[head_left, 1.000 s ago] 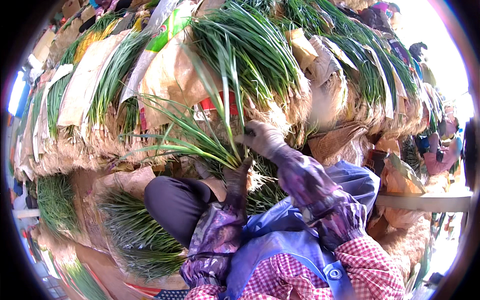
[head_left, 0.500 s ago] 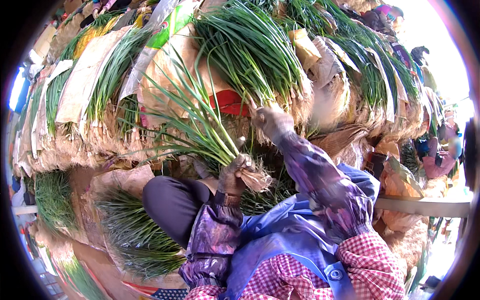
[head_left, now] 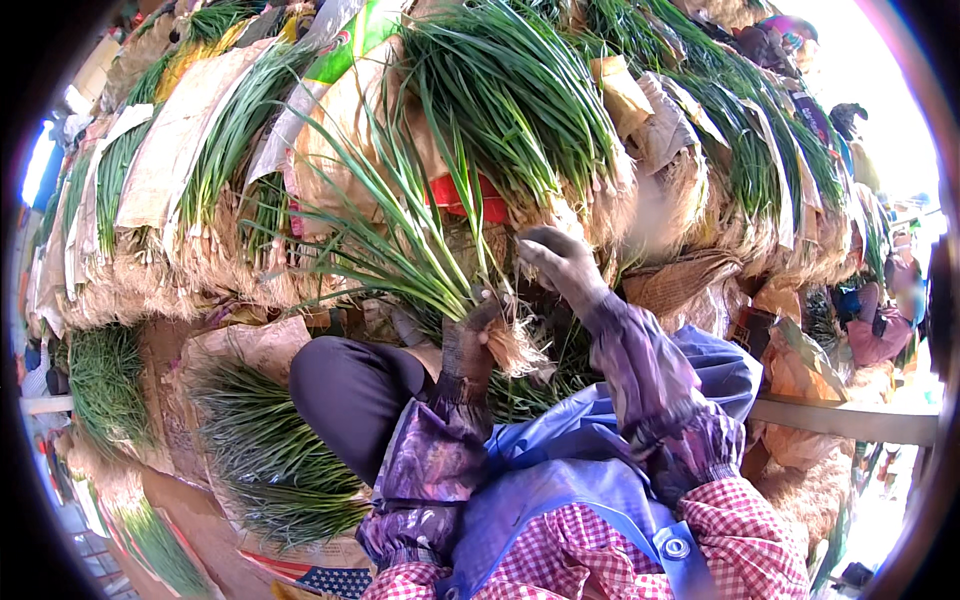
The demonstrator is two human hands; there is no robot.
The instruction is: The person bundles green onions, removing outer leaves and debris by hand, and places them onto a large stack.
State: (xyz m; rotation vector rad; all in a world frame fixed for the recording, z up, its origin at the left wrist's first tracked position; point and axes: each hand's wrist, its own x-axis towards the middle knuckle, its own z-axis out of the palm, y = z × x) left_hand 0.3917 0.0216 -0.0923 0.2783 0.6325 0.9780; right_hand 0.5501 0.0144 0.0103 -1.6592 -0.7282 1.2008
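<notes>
My left hand is closed round a small bunch of spring onions. Their green leaves fan up and to the left, and the pale hairy roots stick out to the right of the fist. My right hand is just right of the bunch, fingers apart and partly bent, with nothing visible in it. Beyond it lies a large heap of spring onions, its roots hanging toward me. A thin stalk stands up between the heap and my left hand.
More spring onions lie in rows under paper sheets on the left, others on the right. A green pile rests by my bent knee. A metal bar crosses at right. Another person is at far right.
My right hand has drawn back from the heap's root ends toward me, its fingers loosened. The bunch in my left hand now has another upright stalk at its right side.
</notes>
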